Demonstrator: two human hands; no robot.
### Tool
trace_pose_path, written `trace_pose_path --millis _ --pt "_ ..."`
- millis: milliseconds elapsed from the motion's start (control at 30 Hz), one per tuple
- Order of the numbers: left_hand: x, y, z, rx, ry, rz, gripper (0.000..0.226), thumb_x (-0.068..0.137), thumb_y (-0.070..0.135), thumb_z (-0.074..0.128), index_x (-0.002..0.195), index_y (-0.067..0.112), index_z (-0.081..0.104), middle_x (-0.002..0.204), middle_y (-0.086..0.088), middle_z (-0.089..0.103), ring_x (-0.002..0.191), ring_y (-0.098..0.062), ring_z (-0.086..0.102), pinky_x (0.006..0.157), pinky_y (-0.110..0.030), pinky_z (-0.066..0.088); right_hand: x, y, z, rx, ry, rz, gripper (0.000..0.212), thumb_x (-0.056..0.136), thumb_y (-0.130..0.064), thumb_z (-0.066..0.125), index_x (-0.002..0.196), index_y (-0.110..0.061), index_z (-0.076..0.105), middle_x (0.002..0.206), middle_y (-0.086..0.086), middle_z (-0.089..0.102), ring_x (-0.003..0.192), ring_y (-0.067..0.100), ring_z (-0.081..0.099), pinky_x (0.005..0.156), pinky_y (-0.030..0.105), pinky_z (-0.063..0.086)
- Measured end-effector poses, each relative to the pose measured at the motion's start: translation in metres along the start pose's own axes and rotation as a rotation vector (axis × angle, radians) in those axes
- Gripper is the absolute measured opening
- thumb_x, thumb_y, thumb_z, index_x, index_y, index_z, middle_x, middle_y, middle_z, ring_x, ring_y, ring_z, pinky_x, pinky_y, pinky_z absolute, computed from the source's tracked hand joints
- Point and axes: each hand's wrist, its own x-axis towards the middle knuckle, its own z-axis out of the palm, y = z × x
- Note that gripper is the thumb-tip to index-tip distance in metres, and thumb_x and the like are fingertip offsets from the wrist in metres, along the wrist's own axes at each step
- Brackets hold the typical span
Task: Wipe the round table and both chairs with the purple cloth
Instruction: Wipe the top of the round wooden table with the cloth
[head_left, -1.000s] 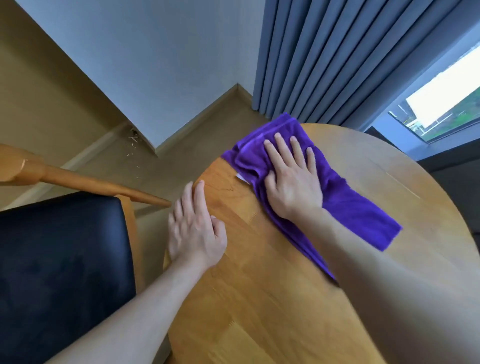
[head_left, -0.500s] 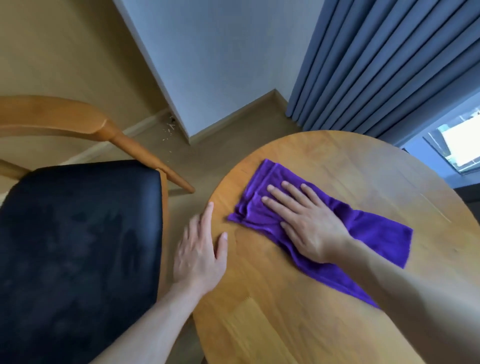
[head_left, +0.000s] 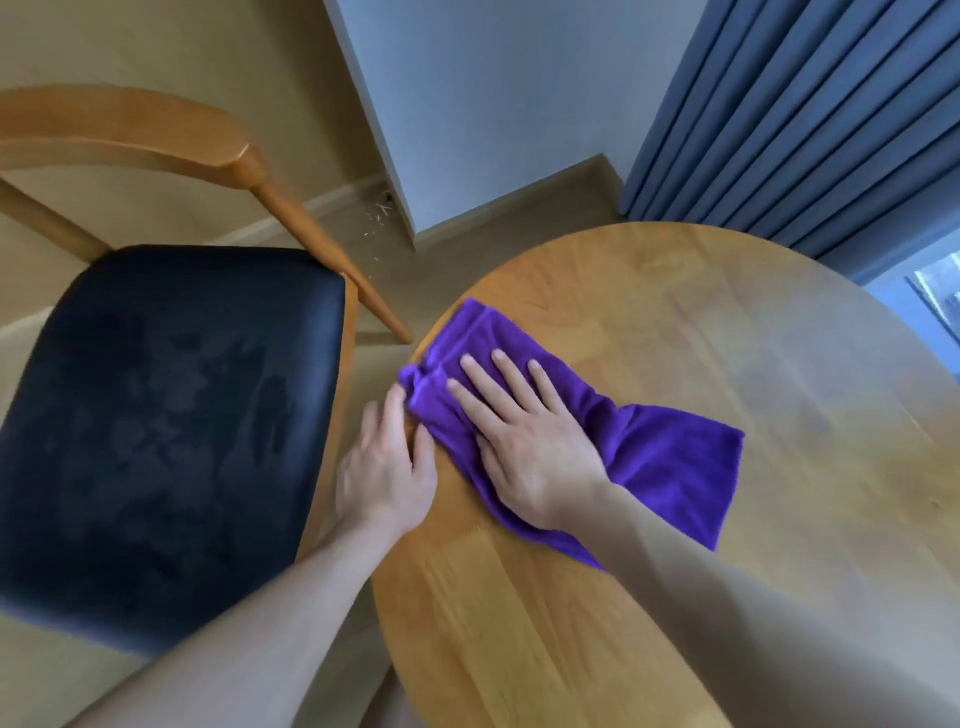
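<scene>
Right hand (head_left: 524, 447): we see it flat, palm down on the folded purple microfibre cloth (head_left: 649, 467), 4 fingers (head_left: 488, 379) straight and slightly spread, pressing the cloth onto the tabletop. Nothing is curled round the fabric.

Left hand (head_left: 387, 467): we see it resting on the near-left edge of the round light-wood table (head_left: 727, 338), fingers straight and close together, thumb lying beside the cloth. Its fingertips touch the bunched left corner of the cloth; it holds nothing.

Cloth position: it lies on the left part of the tabletop, running diagonally from the table's left rim toward the centre. The left end is wrinkled and sits right at the rim, next to the left hand. The right end lies flat and spreads out past the right wrist. The right forearm crosses over the cloth's lower edge.

Table: plank grain visible, the far half looks hazy from glare or motion blur, we cannot tell which.

Left of the table: 1 wooden chair with black padded seat (head_left: 171, 426), curved wood backrest and a slanted strut that ends just beside the table's left rim. We see only 1 chair.

Beyond: beige floor (head_left: 457, 254), pale grey wall corner (head_left: 493, 104) with small debris at its base, blue-grey pleated curtain (head_left: 805, 114) top right, a strip of window at the right edge.
</scene>
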Motion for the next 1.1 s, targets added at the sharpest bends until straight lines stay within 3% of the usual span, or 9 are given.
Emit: trace_pose_path --millis 67,167,367,500,767,867,933,1000,1100 --pt "0.002 0.003 -0.002 0.014 -0.023 -0.028 0.063 0.101 0.039 0.045 0.157 0.045 0.018 0.139 0.0 0.052 0.1 -0.024 0.067 0.071 -0.037 0.055 -0.023 0.02 -0.002 -0.053 -0.051 -0.103 0.062 0.104 -0.036 0.025 0.164 -0.026 0.015 0.172 -0.003 0.006 0.159 0.025 0.0 0.128 0.048 0.001" --pt "0.005 0.008 -0.004 0.037 -0.034 -0.057 0.062 0.103 0.044 0.038 0.159 0.045 0.013 0.136 -0.001 0.052 0.097 -0.025 0.067 0.071 -0.041 0.058 -0.035 0.06 -0.011 -0.118 -0.07 -0.128 0.065 0.101 -0.044 0.031 0.163 -0.03 0.019 0.172 -0.005 0.009 0.159 0.024 0.004 0.127 0.047 0.003" --pt "0.006 0.007 -0.003 0.065 -0.028 -0.05 0.061 0.102 0.051 0.028 0.16 0.045 0.01 0.132 0.001 0.052 0.088 -0.02 0.065 0.067 -0.035 0.052 0.039 0.083 -0.028 -0.005 0.12 0.387 0.068 0.098 -0.05 0.024 0.163 -0.032 0.016 0.172 -0.004 0.009 0.158 0.027 0.002 0.127 0.05 -0.001" --pt "0.006 0.006 -0.004 0.074 -0.029 -0.056 0.06 0.105 0.046 0.033 0.16 0.044 0.009 0.134 0.0 0.052 0.093 -0.022 0.066 0.073 -0.041 0.057 0.072 0.05 -0.019 0.045 0.16 0.496 0.069 0.098 -0.047 0.018 0.164 -0.028 0.011 0.172 0.002 0.004 0.158 0.032 -0.002 0.126 0.055 -0.004" --pt "0.004 0.007 -0.004 0.059 -0.022 -0.035 0.056 0.103 0.042 0.036 0.156 0.036 0.021 0.133 -0.001 0.053 0.1 -0.026 0.067 0.076 -0.04 0.056 0.016 -0.001 0.0 -0.073 0.034 0.064 0.065 0.102 -0.044 0.024 0.164 -0.025 0.017 0.172 0.002 0.01 0.158 0.032 0.004 0.126 0.055 0.006" --pt "0.004 0.005 -0.004 0.046 -0.049 -0.049 0.067 0.1 0.034 0.045 0.159 0.043 0.014 0.135 -0.002 0.052 0.097 -0.03 0.067 0.077 -0.041 0.056 0.004 0.034 -0.007 -0.185 -0.099 -0.265 0.069 0.1 -0.046 0.03 0.164 -0.027 0.014 0.172 -0.001 0.007 0.159 0.028 0.002 0.127 0.053 0.005" --pt "0.007 0.006 -0.005 0.037 -0.067 -0.056 0.07 0.098 0.04 0.042 0.158 0.048 0.008 0.136 -0.002 0.05 0.092 -0.028 0.066 0.072 -0.037 0.054 0.017 0.067 -0.018 -0.252 -0.124 -0.355 0.071 0.098 -0.049 0.032 0.164 -0.03 0.013 0.172 -0.004 0.006 0.159 0.025 0.002 0.127 0.05 0.003" --pt "0.01 0.006 -0.004 0.04 -0.053 -0.042 0.064 0.102 0.043 0.036 0.159 0.046 0.008 0.133 -0.002 0.052 0.088 -0.024 0.066 0.069 -0.039 0.056 0.035 0.085 -0.028 -0.226 -0.073 -0.243 0.072 0.097 -0.05 0.033 0.164 -0.032 0.014 0.171 -0.006 0.009 0.159 0.024 0.005 0.127 0.048 0.002" --pt "0.007 0.005 -0.003 0.05 -0.034 -0.036 0.059 0.106 0.044 0.033 0.16 0.044 0.01 0.128 0.0 0.053 0.082 -0.021 0.065 0.066 -0.041 0.057 0.055 0.07 -0.027 -0.088 0.075 0.127 0.068 0.097 -0.049 0.029 0.163 -0.032 0.019 0.171 -0.005 0.014 0.158 0.024 0.007 0.127 0.048 0.002"
